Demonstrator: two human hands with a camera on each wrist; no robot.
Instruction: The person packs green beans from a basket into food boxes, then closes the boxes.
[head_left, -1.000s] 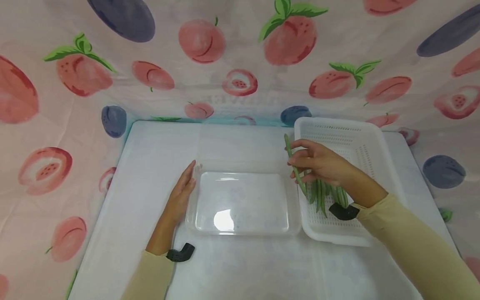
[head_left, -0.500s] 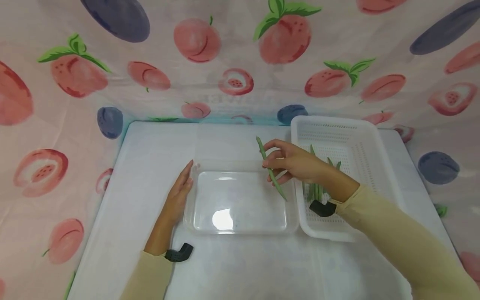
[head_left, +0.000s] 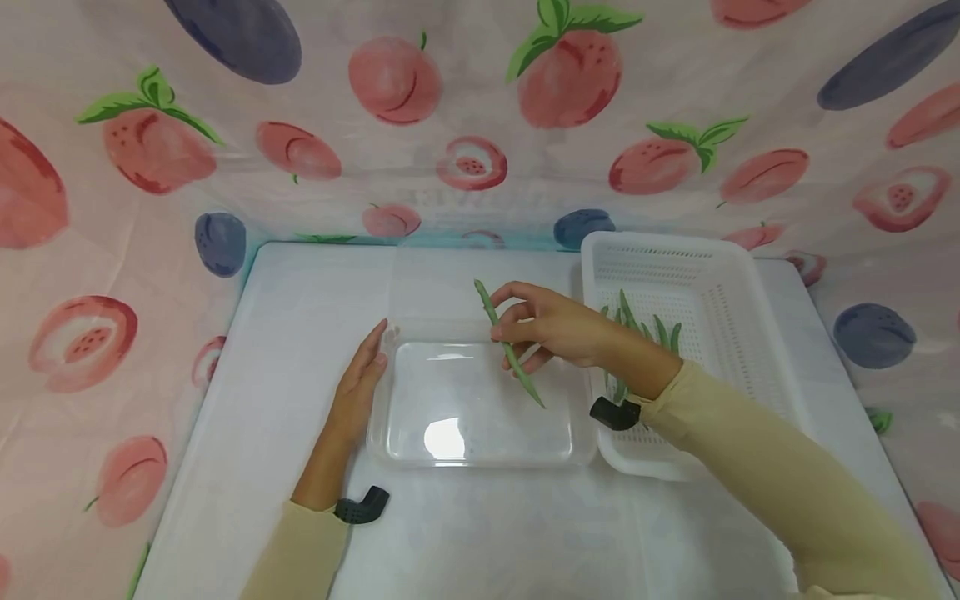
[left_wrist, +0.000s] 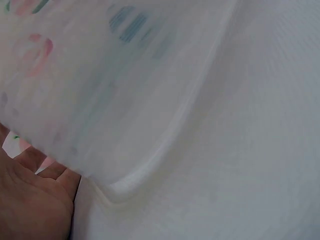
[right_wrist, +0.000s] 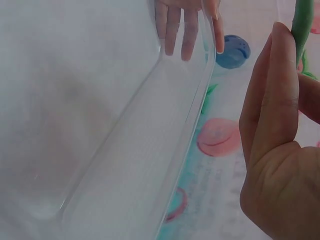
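My right hand [head_left: 551,325] pinches a single green bean [head_left: 510,343] between thumb and fingers, over the right part of a clear plastic container [head_left: 480,404]. The bean slants, its far end up and to the left; in the right wrist view only a piece of the green bean [right_wrist: 303,22] shows at the top edge. My left hand [head_left: 362,379] lies with straight fingers along the container's left side. In the left wrist view the left hand [left_wrist: 35,200] is beside the container's wall [left_wrist: 150,160]. Nothing lies inside the container.
A white perforated basket [head_left: 750,300] stands right of the container, its left rim close to it. Several green beans [head_left: 667,333] lie in it, partly hidden under my right forearm. Behind the white table [head_left: 315,283] hangs a fruit-print cloth [head_left: 337,208].
My right hand has carried the bean leftward from over the basket to over the clear container. The left hand stays at the container's left side.
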